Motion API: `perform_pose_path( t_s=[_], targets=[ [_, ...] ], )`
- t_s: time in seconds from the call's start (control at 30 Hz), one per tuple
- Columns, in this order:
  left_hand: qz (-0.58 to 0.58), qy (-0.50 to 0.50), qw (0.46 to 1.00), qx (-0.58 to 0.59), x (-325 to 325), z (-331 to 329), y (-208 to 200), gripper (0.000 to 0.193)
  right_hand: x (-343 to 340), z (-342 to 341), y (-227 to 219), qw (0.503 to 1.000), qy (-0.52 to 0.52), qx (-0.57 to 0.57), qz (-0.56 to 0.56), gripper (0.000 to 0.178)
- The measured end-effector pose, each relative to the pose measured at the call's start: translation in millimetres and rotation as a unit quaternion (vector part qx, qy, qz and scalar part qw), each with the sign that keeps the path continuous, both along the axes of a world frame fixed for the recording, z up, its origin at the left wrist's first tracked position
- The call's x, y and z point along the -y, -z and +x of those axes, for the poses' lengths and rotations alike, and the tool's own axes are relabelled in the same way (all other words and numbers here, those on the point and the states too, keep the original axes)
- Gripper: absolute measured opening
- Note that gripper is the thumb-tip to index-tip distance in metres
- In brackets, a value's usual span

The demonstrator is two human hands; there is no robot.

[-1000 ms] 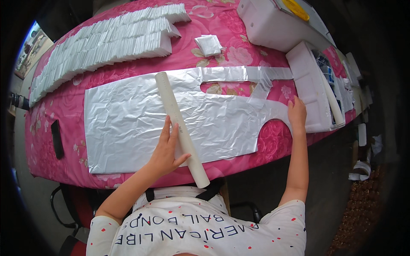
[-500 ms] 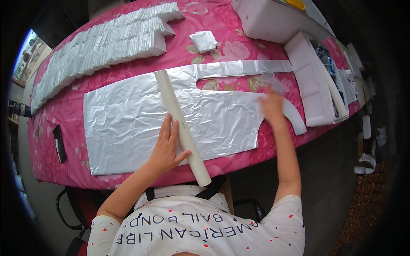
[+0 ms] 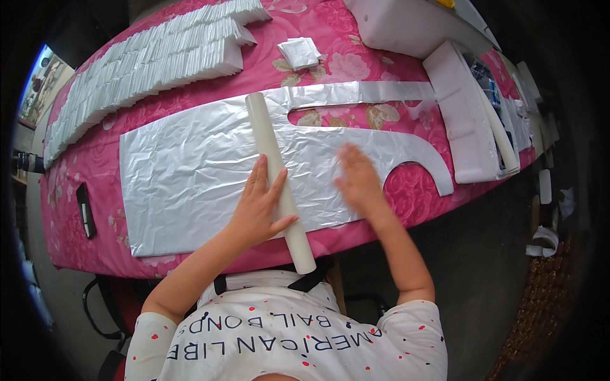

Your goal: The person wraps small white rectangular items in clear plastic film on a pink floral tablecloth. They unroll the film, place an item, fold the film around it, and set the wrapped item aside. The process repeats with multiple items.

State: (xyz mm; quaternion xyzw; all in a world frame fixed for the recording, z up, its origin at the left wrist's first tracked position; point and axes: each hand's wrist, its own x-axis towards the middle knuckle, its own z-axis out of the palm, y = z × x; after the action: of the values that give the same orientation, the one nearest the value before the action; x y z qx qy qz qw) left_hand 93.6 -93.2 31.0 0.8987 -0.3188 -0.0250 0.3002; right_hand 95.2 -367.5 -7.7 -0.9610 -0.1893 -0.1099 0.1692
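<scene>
A silvery-white plastic sheet [image 3: 184,178], wrinkled and cut with two long strap-like ends, lies flat across the table. A pale, rigid tube [image 3: 274,149] crosses it at a slant, its near end reaching past the table edge toward me. My left hand [image 3: 259,202] rests on the tube's lower half with fingers stretched and spread, the thumb lying across it. To the right of the tube, my right hand [image 3: 360,181] is over the sheet's right part. Its fingers are extended and slightly blurred, and nothing shows in them.
Rows of folded white packets [image 3: 152,63] stand at the far left, and a small pile [image 3: 299,53] lies beyond the sheet. White foam boxes [image 3: 457,120] bound the right side. A dark, narrow object [image 3: 85,209] lies at the left on the pink flowered cloth [image 3: 105,190].
My right hand has moved left and nearer to the tube, away from the strap ends. The curved strap, partly covered before, now lies spread out. The tube's far end has shifted slightly right.
</scene>
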Motion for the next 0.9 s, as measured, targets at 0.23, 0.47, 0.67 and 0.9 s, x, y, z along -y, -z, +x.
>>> perform_pose_path(
  t_s=[0.23,0.47,0.67,0.9],
  targets=[
    [0.022,0.009,1.0,-0.003,8.0,-0.5,-5.1,0.081,171.9,-14.7,4.4,0.925,0.371,0.026,-0.078,0.038],
    [-0.005,0.01,1.0,0.006,15.5,-8.6,-2.0,0.079,163.6,-25.0,-12.7,0.885,0.462,0.054,-0.029,0.019],
    [-0.029,0.009,1.0,0.009,14.5,-11.4,-6.2,0.076,36.3,-26.4,-64.6,0.946,0.273,0.172,0.013,0.011],
    [-0.392,-0.131,0.783,-0.465,1.1,-11.1,-14.6,0.05,-129.7,-60.7,-77.4,0.956,0.038,-0.066,0.285,0.025]
  ],
)
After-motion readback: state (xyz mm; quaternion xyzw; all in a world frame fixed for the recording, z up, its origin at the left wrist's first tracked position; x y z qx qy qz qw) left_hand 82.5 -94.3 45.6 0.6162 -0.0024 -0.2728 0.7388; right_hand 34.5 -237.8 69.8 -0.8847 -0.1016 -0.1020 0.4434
